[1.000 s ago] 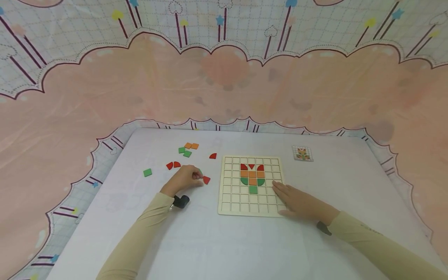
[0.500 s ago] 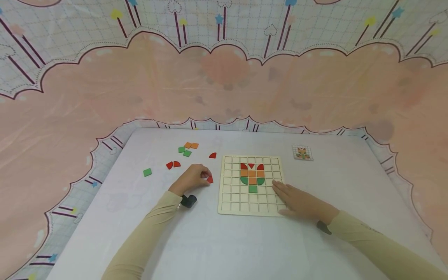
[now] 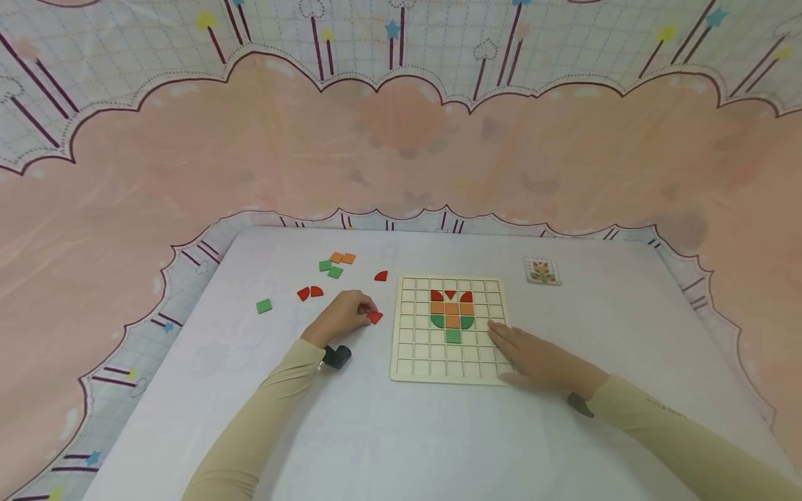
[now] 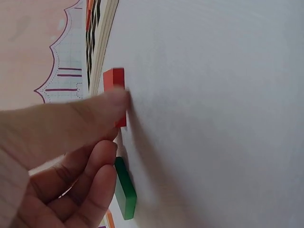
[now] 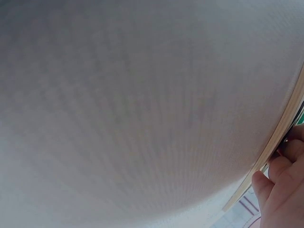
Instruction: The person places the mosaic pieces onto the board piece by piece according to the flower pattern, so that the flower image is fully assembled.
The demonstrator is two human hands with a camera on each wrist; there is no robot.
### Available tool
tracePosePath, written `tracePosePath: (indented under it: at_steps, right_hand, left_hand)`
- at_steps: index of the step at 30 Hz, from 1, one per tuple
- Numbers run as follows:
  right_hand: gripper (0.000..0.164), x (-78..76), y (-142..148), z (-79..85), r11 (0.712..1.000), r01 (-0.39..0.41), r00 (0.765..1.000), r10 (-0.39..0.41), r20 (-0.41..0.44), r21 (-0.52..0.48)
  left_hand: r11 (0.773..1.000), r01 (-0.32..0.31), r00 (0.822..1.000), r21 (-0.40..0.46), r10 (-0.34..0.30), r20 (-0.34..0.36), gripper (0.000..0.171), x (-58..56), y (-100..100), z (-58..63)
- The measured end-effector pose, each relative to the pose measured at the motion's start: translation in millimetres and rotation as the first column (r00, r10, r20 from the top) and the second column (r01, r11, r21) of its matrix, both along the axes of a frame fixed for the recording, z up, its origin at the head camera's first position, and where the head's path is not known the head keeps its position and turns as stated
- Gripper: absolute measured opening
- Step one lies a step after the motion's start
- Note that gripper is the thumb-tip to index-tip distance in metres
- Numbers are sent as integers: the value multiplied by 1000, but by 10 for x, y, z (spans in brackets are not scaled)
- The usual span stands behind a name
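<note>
My left hand [image 3: 341,316] is left of the wooden grid board [image 3: 413,365], pinching a red quarter-round tile [image 3: 374,318] just over the white table. In the left wrist view the thumb lies across this red tile [image 4: 118,76], the other fingers are curled, and a green tile [image 4: 126,192] shows beside them. My right hand [image 3: 541,358] lies with extended fingers on the board's right edge. On the grid, red tiles [image 3: 466,297], orange tiles [image 3: 452,311] and green tiles [image 3: 453,337] form a tulip-like figure. The right wrist view catches the fingers [image 5: 280,168] at the board's edge.
Loose tiles lie to the left: two orange squares [image 3: 348,258], two green squares [image 3: 335,273], another green square [image 3: 264,306], a pair of red quarter-rounds [image 3: 316,291] and a single red one [image 3: 381,276]. A small pattern card [image 3: 541,271] lies at the back right.
My left hand has shifted slightly right toward the board, and the red tile by its fingertips has moved slightly right with it. The right hand has stayed put on the board's edge.
</note>
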State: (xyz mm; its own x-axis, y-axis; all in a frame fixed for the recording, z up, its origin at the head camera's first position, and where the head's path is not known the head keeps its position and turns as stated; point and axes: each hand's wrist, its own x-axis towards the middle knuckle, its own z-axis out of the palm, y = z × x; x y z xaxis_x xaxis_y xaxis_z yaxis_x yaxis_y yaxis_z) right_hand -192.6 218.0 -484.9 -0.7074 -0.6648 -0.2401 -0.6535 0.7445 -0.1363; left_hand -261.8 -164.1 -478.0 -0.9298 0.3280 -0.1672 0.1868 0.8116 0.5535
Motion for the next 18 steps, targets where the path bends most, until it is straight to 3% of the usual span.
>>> tracePosePath:
  at_steps: [18]
  right_hand:
    - [75,18,16,7,1000,-13,1000,13,-18,-22]
  left_hand:
    - [999,-43,999,-30,42,-28,24,23,-4,8]
